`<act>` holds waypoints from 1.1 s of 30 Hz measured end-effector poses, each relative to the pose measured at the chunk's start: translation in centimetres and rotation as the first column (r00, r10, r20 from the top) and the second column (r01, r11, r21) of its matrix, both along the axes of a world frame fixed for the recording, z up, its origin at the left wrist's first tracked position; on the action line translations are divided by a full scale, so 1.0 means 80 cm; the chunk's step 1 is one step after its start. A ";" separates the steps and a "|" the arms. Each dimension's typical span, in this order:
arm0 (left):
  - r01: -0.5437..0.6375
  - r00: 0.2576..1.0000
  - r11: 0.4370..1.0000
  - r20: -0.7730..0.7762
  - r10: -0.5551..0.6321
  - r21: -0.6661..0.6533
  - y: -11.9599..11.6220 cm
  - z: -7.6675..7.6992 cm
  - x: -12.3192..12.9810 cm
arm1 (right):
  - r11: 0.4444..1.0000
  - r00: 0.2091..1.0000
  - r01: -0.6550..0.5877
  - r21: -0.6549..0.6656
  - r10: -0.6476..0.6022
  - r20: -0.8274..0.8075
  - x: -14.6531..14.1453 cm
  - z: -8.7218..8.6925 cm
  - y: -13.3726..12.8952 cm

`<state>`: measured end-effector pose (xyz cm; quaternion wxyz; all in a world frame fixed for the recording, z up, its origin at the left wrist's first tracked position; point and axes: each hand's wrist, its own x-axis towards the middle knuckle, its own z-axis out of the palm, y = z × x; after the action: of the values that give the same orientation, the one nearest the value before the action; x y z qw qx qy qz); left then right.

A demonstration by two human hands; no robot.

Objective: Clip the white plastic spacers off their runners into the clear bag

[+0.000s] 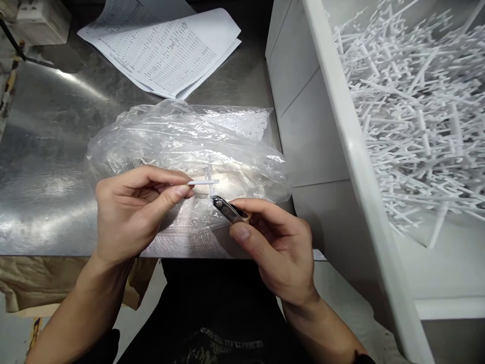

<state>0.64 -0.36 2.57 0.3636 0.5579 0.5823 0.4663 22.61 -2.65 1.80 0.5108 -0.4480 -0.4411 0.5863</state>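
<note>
Currently left hand (132,212) pinches the white stick (202,182) by one end, over the bag (159,126); right hand (276,242) is wrapped on the clipper (229,210), also over the bag, tip at the stick's side branch. Can't tell if blades meet. Risks, my read: one-end pinch lets stick twist, cut goes skew; bits could get lost on clear film. Papers (162,55) beyond bag: print too small. Garment (223,313) on bag's near side: seems "GOOD". No brand legible.

Shiny metal clipper (228,210), glossy plastic bag (242,144)
</note>
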 end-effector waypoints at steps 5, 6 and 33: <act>0.007 1.000 1.000 0.004 -0.007 0.006 -0.001 0.002 0.000 | 1.000 1.000 -0.008 0.003 0.008 0.011 0.001 0.000 0.000; 0.009 1.000 1.000 0.004 -0.009 0.006 -0.002 0.002 0.000 | 1.000 1.000 -0.012 0.004 0.012 0.008 0.002 -0.001 -0.001; 0.307 0.951 0.951 0.060 -0.305 -0.039 -0.007 0.004 -0.006 | 0.993 0.986 0.117 0.001 -0.116 -0.124 -0.001 -0.020 -0.008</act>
<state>0.19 -0.90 2.92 0.4602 0.6199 0.4900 0.4049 22.54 -3.29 0.24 0.5723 -0.4337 -0.3843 0.5802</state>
